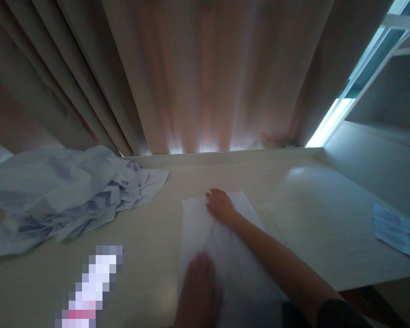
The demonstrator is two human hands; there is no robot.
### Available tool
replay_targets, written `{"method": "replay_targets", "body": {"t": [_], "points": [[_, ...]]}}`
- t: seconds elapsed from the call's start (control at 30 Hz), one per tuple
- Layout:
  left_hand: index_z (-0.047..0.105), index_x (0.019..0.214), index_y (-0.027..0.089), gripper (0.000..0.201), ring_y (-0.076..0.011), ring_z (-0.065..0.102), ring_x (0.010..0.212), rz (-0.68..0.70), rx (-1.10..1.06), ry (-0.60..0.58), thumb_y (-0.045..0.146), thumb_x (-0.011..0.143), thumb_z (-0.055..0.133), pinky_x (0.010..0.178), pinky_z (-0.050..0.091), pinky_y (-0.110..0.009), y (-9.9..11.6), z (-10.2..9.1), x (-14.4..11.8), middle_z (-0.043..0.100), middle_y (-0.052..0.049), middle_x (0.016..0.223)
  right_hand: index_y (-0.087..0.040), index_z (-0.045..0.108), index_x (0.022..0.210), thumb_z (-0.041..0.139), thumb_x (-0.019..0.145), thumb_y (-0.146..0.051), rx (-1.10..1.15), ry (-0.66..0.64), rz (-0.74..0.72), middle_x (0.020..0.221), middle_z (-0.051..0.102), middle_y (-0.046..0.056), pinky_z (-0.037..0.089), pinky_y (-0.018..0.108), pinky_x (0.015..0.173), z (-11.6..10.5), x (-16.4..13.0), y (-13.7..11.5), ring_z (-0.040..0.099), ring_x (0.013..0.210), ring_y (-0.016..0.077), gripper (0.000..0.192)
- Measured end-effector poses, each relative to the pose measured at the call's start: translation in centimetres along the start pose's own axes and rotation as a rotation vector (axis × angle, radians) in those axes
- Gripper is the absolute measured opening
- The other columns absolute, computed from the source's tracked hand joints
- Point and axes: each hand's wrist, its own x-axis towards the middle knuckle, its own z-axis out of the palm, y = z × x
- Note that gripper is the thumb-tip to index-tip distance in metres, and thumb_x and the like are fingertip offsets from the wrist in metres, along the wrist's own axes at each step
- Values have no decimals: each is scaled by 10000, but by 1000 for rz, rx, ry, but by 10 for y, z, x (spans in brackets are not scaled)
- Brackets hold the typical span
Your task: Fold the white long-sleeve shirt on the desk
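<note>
A flat white piece of cloth (239, 269) lies on the pale table, its far edge toward the curtain. My right hand (220, 205) rests on its far part, open, palm down with the fingers slightly apart. Closer to me, my left hand (198, 282) is over the cloth's near left side, blurred by motion but with its fingers stretched out. Neither hand grips anything. The lower end of the cloth runs out of view below, and my right forearm covers part of its right edge.
A crumpled heap of white cloth (71, 191) lies on the table (150, 255) at the left. A pixelated strip (92, 287) is at the lower left. Folded light fabric (398, 230) lies at the right edge. Behind the table hangs a brown curtain (208, 77).
</note>
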Motion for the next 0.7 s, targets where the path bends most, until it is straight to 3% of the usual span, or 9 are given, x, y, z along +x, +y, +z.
{"method": "replay_targets", "body": {"t": [0.2,0.4,0.57,0.7], "points": [[313,1401,303,722,-369,319,1320,-8,73,-82,475,726,503,1015,380,-610,-12,22,-15,409,-56,1420,-139,483,1255,425,903,-371,13,-2,-270,1373,447,136,233,368,1079,37,8,-47,354,1287,225,425],[228,1411,334,811,-407,358,1281,-54,99,-102,580,690,505,961,393,-662,-7,38,-16,427,-50,1405,-197,403,1343,349,901,-533,79,9,-127,1428,385,127,177,578,1062,68,17,-65,285,1328,321,558],[274,1415,288,811,-419,332,1295,-68,43,-39,616,703,484,974,371,-673,1,24,-9,435,-95,1399,-138,333,1391,301,921,-513,143,-6,-191,1456,331,149,199,483,1095,47,16,-52,254,1354,268,602],[309,1405,212,597,-306,245,1368,-91,-4,63,461,863,324,1078,320,-561,-5,-14,36,359,-105,1451,-63,310,1398,263,944,-428,144,56,-113,1464,308,163,162,403,1129,14,6,-7,210,1374,223,585]]}}
